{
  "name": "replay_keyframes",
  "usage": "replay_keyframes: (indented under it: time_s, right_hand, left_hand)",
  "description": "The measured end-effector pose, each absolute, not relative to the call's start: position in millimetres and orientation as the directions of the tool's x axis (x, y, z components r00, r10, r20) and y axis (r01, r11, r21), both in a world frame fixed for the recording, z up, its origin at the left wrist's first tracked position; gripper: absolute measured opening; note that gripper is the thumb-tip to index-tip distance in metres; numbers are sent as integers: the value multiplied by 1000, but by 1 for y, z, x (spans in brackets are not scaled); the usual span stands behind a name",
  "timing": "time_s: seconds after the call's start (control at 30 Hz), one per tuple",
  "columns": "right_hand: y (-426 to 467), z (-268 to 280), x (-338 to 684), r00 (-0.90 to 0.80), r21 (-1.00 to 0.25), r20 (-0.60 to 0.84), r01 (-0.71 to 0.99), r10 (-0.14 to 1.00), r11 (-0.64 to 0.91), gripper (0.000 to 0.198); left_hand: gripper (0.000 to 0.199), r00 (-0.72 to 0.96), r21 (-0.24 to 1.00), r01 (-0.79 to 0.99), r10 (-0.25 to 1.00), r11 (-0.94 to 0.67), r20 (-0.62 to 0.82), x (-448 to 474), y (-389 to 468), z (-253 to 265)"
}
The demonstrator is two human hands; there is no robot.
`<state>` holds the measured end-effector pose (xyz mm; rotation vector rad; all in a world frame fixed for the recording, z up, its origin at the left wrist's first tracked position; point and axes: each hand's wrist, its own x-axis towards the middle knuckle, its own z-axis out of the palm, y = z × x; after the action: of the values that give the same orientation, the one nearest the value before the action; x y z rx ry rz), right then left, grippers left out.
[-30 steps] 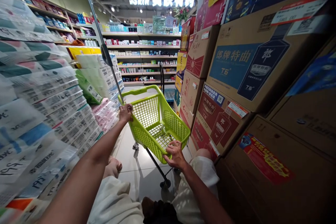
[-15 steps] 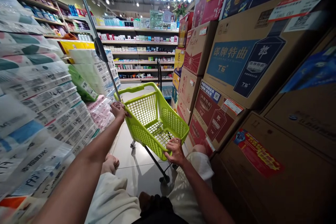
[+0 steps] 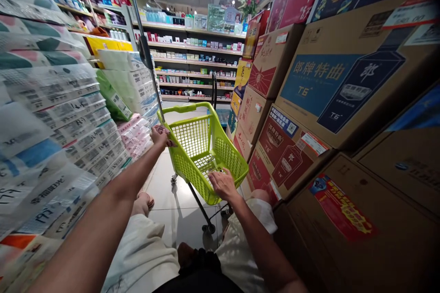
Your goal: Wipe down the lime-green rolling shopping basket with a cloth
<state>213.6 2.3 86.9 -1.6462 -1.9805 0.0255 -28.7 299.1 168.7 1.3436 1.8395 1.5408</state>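
Note:
A lime-green shopping cart with a lattice basket stands in front of me on dark legs with casters. At its left rim, my left hand is closed on a crumpled pinkish cloth, which is pressed against the green plastic. My right hand lies over the basket's near rim, its fingers bent over the edge and the thumb side up. A tall metal pole with a dark clamp rises from the cart's back left corner. Some small thing on the basket floor is too unclear to name.
Wrapped tissue packs are piled high on my left. Printed cartons form a wall close on my right. Beyond the cart are cosmetics shelves and a black trolley handle. My sandalled foot is left of the cart.
My right hand has shifted left along the near rim and its fingers now reach further over it. The left hand's cloth shows more along the left rim. The view has turned slightly.

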Motion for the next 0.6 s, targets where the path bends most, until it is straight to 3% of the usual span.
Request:
replay_keyframes:
  time_s: [0.23, 0.43, 0.6]
  right_hand:
    - [17, 83, 213, -367, -210, 397, 856, 841, 473, 43]
    - [18, 88, 227, -442, -223, 362, 814, 821, 537, 39]
    - [19, 83, 232, -416, -241, 363, 822, 834, 515, 48]
  left_hand:
    - [29, -229, 878, 430, 915, -211, 332, -5, 253, 114]
    - [36, -409, 906, 401, 857, -139, 312, 6, 266, 139]
    - [30, -327, 911, 389, 905, -134, 273, 24, 218, 108]
